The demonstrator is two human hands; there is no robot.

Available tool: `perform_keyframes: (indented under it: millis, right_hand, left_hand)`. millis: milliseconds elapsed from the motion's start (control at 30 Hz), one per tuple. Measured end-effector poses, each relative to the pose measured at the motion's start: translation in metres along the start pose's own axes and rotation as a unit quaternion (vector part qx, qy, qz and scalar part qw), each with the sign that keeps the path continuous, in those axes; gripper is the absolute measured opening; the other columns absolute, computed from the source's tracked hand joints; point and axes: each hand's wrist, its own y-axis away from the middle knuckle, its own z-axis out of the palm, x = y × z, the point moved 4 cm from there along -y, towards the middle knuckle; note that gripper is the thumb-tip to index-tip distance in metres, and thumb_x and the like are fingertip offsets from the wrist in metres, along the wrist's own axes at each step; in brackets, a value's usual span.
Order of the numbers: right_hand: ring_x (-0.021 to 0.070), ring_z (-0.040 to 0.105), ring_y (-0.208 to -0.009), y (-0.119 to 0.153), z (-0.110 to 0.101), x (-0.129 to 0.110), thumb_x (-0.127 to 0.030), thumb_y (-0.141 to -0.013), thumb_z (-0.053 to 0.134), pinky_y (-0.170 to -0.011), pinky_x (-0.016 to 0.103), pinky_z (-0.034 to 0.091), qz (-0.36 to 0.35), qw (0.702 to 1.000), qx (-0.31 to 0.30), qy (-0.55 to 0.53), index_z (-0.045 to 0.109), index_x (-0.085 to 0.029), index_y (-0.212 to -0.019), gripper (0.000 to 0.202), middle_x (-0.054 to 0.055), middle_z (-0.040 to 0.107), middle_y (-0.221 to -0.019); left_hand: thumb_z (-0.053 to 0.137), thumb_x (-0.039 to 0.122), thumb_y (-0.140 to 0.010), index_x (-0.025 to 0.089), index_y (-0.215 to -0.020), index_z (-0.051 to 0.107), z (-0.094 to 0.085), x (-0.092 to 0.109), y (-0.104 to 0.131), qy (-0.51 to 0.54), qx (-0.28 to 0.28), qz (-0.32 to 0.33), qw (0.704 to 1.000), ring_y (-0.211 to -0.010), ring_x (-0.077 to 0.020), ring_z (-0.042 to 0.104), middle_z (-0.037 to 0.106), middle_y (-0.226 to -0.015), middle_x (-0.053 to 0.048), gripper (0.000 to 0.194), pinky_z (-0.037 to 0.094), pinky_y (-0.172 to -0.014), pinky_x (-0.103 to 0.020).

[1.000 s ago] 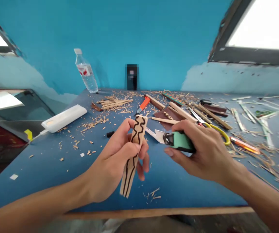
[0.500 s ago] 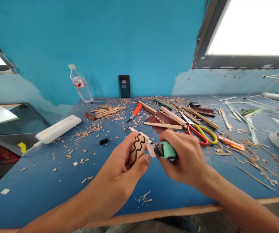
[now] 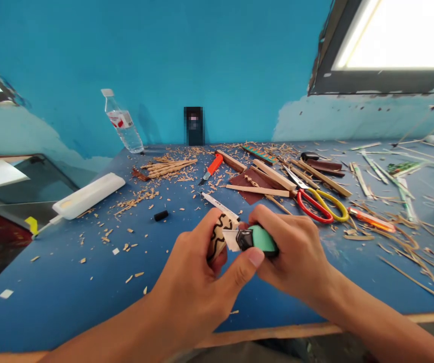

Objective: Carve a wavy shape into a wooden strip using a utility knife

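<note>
My left hand [image 3: 197, 267] is wrapped round a small wooden block [image 3: 220, 233] marked with wavy black lines. My right hand [image 3: 290, 247] grips a green and black utility knife [image 3: 258, 240], its blade against the block's right side. The tip of my left thumb rests on the knife's handle. Just beyond the block lies a white marker [image 3: 220, 205], and its black cap [image 3: 161, 216] is further left on the blue table [image 3: 99, 302].
An orange cutter [image 3: 212, 166], wooden sticks [image 3: 171, 167], and red and yellow scissors [image 3: 313, 201] lie beyond my hands. A water bottle [image 3: 124, 128] stands back left, a white lamp-like bar [image 3: 90, 195] in front of it. Another orange cutter [image 3: 371, 220] lies right, among shavings.
The knife blade has moved left across the block, and the block has turned in my left hand. My left thumb has shifted onto the knife. The view has tilted slightly.
</note>
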Motion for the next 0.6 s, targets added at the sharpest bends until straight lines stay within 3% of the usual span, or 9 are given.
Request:
perform_keyframes:
  millis: [133, 367, 500, 600]
  right_hand:
    - [0.0122, 0.055, -0.046, 0.001, 0.002, -0.001, -0.029, -0.081, 0.053, -0.047, 0.024, 0.029, 0.005, 1.000, 0.005, -0.010, 0.047, -0.024, -0.081, 0.008, -0.003, 0.064, -0.062]
    - [0.0090, 0.039, -0.043, -0.008, -0.007, -0.009, -0.027, -0.078, 0.053, -0.045, 0.023, 0.027, -0.026, 0.999, 0.046, -0.007, 0.049, -0.023, -0.080, 0.006, -0.007, 0.053, -0.055]
    - [0.0091, 0.038, -0.046, -0.028, -0.024, -0.017, -0.026, -0.075, 0.056, -0.047, 0.023, 0.027, -0.033, 0.998, 0.058, -0.001, 0.050, -0.023, -0.079, 0.008, -0.007, 0.051, -0.056]
    - [0.0091, 0.032, -0.048, -0.051, -0.041, -0.025, -0.026, -0.074, 0.057, -0.049, 0.024, 0.025, -0.047, 0.996, 0.080, 0.015, 0.048, -0.024, -0.079, 0.010, -0.007, 0.048, -0.057]
  left_hand:
    - [0.076, 0.025, -0.086, 0.024, -0.081, 0.045, 0.001, -0.003, 0.001, -0.008, 0.009, 0.027, 1.000, -0.053, -0.0086, 0.029, 0.036, -0.060, 0.010, 0.031, 0.024, -0.048, -0.024]
    - [0.074, 0.019, -0.086, 0.024, -0.085, 0.046, -0.002, 0.004, 0.004, 0.018, 0.003, 0.061, 0.998, -0.054, -0.0079, 0.029, 0.036, -0.062, 0.010, 0.029, 0.024, -0.047, -0.022]
    - [0.072, 0.020, -0.087, 0.025, -0.093, 0.054, -0.009, 0.036, 0.000, 0.046, -0.003, 0.095, 0.994, -0.057, -0.0085, 0.040, 0.049, -0.069, 0.008, 0.019, 0.034, -0.050, -0.020]
    - [0.072, 0.023, -0.086, 0.024, -0.087, 0.054, -0.018, 0.072, -0.004, 0.066, 0.015, 0.129, 0.989, -0.055, -0.0074, 0.039, 0.045, -0.066, 0.008, 0.018, 0.033, -0.047, -0.018]
